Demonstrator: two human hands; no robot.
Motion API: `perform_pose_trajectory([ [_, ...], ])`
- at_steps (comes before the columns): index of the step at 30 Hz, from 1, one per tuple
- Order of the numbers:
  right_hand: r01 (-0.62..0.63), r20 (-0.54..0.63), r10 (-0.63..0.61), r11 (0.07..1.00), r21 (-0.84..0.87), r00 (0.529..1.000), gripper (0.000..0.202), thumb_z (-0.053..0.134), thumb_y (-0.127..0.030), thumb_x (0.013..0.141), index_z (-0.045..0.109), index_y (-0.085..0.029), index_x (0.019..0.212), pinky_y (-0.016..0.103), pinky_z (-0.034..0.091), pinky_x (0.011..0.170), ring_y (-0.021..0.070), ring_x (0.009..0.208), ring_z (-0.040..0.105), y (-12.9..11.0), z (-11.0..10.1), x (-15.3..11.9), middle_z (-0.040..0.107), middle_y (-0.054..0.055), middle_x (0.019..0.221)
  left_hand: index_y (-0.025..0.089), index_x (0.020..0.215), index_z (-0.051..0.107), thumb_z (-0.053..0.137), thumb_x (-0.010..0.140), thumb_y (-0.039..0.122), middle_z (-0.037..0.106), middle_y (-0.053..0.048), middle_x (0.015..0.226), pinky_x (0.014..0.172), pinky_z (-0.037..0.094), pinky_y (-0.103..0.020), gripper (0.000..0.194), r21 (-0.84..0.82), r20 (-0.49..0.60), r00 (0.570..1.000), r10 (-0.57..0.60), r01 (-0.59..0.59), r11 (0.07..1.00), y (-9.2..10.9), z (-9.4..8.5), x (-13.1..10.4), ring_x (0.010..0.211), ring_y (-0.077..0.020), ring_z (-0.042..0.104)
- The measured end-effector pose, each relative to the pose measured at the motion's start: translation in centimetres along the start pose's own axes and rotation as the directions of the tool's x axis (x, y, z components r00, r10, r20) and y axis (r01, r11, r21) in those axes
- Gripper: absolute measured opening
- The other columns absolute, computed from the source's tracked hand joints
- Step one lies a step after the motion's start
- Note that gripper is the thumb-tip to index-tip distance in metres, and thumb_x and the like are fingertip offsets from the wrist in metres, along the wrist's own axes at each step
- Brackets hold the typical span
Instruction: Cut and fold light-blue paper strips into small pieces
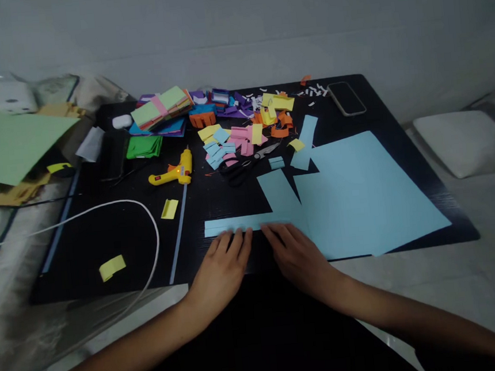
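A narrow light-blue paper strip (233, 223) lies crosswise on the black table in front of me, a lengthwise line along its left part. My left hand (225, 265) rests at its near edge, palm down, fingers stretched and slightly apart. Beside it, my right hand (301, 259) lies palm down with its fingertips on the strip, fingers extended. Neither hand grips anything. Just beyond is another blue paper piece (279, 189), and a large blue sheet (361, 193) spreads out to the right. The strip's right end is hard to tell from the paper around it.
A yellow glue gun (174, 170) with a long glue stick stands left of centre. Scissors (259, 157) lie among colourful paper pieces (247, 136). A phone (346, 98) is at the back right. A white cable (153, 228) loops over the table's left side. Stacked paper (162, 107) sits behind.
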State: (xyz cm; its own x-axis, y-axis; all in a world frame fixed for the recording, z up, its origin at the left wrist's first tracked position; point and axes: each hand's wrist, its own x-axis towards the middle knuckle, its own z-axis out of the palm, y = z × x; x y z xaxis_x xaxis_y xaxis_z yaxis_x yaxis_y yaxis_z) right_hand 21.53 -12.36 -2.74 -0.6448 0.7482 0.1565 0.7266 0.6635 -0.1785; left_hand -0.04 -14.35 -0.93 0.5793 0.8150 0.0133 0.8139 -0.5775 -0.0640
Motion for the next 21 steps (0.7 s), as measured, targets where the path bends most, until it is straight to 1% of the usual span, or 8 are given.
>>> perform_pose_trajectory([
  [2,-0.033,-0.003,0.033,0.999,-0.032,0.999,0.06,0.049,0.002,0.087,0.047,0.001,0.147,0.046,0.059,0.087,0.0311,0.101,0.058,-0.3,0.0,0.3,0.064,0.022,0.12,0.008,0.152,0.047,0.045,0.093,0.003,0.061,-0.019,0.142,0.103,0.052,-0.049,0.058,-0.02,0.022,0.999,-0.025,0.025,0.999,0.3,0.1,0.0,0.126,-0.0346,0.059],
  [4,-0.065,-0.006,0.065,0.996,-0.058,0.998,0.061,0.051,0.0,0.087,0.047,-0.001,0.148,0.045,0.058,0.085,0.0306,0.099,0.057,-0.5,0.1,0.6,0.063,0.022,0.122,0.01,0.152,0.047,0.047,0.097,0.009,0.055,-0.018,0.15,0.103,0.05,-0.049,0.055,-0.026,0.026,0.999,-0.04,0.041,0.999,0.5,0.3,0.1,0.129,-0.0358,0.056],
  [6,-0.089,-0.007,0.089,0.993,-0.075,0.996,0.06,0.052,-0.001,0.086,0.05,-0.003,0.146,0.046,0.056,0.087,0.0316,0.103,0.056,-0.7,0.1,0.8,0.061,0.023,0.126,0.011,0.151,0.049,0.047,0.101,0.016,0.049,-0.017,0.157,0.103,0.05,-0.049,0.05,-0.017,0.01,0.999,-0.049,0.049,0.999,0.7,0.4,0.1,0.131,-0.0364,0.055],
  [8,-0.108,-0.015,0.107,0.991,-0.082,0.994,0.057,0.053,-0.002,0.086,0.053,-0.003,0.143,0.047,0.054,0.091,0.0331,0.108,0.055,-0.7,0.0,0.7,0.06,0.023,0.127,0.01,0.15,0.05,0.046,0.104,0.022,0.046,-0.017,0.159,0.102,0.05,-0.049,0.048,-0.009,-0.008,0.999,-0.052,0.051,0.999,0.8,0.5,0.1,0.131,-0.0361,0.056],
  [12,-0.144,-0.051,0.138,0.981,-0.134,0.989,0.051,0.054,-0.006,0.089,0.056,-0.003,0.139,0.049,0.052,0.094,0.0351,0.111,0.053,-0.1,-0.6,-0.1,0.06,0.024,0.124,0.009,0.149,0.051,0.046,0.105,0.027,0.048,-0.017,0.158,0.102,0.05,-0.048,0.047,-0.011,-0.034,0.998,-0.053,0.053,0.999,0.8,0.6,0.2,0.129,-0.0352,0.057],
  [16,-0.18,-0.082,0.167,0.965,-0.191,0.983,0.042,0.051,-0.013,0.096,0.058,-0.003,0.136,0.049,0.052,0.089,0.0356,0.107,0.054,0.8,-1.3,-1.2,0.061,0.024,0.119,0.009,0.148,0.052,0.048,0.105,0.027,0.049,-0.017,0.157,0.1,0.052,-0.05,0.047,-0.038,-0.045,0.997,-0.065,0.063,0.997,0.9,0.6,0.3,0.129,-0.0373,0.057],
  [21,-0.196,-0.083,0.182,0.959,-0.206,0.98,0.04,0.047,-0.016,0.1,0.059,-0.003,0.135,0.047,0.052,0.086,0.0349,0.105,0.056,1.1,-1.6,-1.5,0.062,0.024,0.117,0.009,0.146,0.056,0.049,0.104,0.029,0.054,-0.016,0.153,0.099,0.053,-0.051,0.046,-0.073,-0.069,0.993,-0.093,0.088,0.993,1.1,0.5,0.4,0.127,-0.0374,0.059],
])
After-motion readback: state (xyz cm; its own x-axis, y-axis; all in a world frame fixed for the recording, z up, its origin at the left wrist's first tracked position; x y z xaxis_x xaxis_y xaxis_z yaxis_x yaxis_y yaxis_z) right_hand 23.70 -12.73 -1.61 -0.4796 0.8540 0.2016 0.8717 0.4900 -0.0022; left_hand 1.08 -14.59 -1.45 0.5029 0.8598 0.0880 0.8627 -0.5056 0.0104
